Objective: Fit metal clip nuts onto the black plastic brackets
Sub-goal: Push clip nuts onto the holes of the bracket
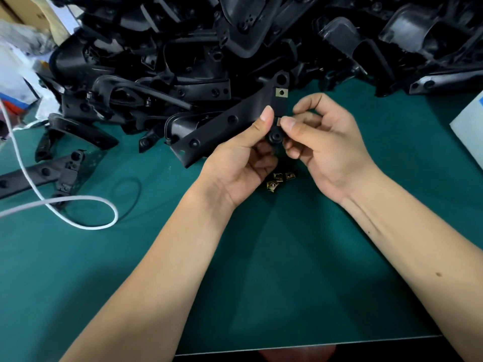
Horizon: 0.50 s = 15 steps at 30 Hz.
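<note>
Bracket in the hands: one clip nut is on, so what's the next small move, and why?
Probably push the second clip nut home. The right hand pinches it against the bracket edge, beside the left hand thumb, and little of it shows. The fitted clip nut sits higher up; whether this one is fully seated is unclear. Spare nuts lie on the green mat below.
</note>
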### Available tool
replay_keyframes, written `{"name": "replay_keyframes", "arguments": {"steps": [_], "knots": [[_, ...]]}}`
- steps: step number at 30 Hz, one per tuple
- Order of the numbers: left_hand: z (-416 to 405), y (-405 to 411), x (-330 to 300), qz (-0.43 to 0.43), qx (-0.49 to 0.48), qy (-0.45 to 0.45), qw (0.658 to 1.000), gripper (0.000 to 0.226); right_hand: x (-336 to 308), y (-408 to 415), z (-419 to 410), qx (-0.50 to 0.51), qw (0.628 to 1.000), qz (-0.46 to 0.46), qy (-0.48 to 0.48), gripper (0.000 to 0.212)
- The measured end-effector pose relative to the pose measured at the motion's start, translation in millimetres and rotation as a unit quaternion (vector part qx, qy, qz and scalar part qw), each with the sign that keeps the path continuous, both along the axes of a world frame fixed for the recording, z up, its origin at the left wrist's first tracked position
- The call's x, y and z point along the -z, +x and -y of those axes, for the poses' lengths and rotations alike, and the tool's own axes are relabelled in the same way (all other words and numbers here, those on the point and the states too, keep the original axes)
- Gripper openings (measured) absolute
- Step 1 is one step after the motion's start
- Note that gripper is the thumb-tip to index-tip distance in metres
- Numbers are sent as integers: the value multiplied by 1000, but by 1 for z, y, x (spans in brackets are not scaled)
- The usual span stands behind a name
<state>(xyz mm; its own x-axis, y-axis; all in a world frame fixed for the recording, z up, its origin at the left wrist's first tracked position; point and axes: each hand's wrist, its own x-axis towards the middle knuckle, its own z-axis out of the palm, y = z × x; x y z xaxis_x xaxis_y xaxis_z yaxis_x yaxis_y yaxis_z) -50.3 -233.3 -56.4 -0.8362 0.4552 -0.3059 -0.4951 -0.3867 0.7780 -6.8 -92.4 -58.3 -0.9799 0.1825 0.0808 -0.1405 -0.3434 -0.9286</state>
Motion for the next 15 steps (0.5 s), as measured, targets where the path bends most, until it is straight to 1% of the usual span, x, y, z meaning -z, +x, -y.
{"name": "replay_keyframes", "arguments": {"steps": [3, 6, 8, 10, 13, 14, 15], "knots": [[0, 1, 0, -15, 19, -18, 1000, 54, -2, 1, -5, -25, 1000, 10, 13, 20], [2, -1, 1, -24, 37, -17, 999, 56, -4, 1, -8, -48, 998, 13, 37, 19], [3, -2, 2, -25, 32, -14, 999, 55, -3, -1, -8, -31, 997, 22, 68, 21], [3, -2, 3, -27, 13, -10, 1000, 47, -1, -3, -8, 3, 996, 27, 88, 23], [2, -3, 5, -5, -19, 18, 1000, 21, 1, -4, -9, 57, 993, 23, 103, 18], [3, -4, 5, 5, -22, 31, 999, 16, 2, -4, -10, 72, 989, 20, 128, 17], [3, -4, 5, 12, -20, 43, 999, 17, 3, -5, -12, 85, 984, 18, 153, 17]]}}
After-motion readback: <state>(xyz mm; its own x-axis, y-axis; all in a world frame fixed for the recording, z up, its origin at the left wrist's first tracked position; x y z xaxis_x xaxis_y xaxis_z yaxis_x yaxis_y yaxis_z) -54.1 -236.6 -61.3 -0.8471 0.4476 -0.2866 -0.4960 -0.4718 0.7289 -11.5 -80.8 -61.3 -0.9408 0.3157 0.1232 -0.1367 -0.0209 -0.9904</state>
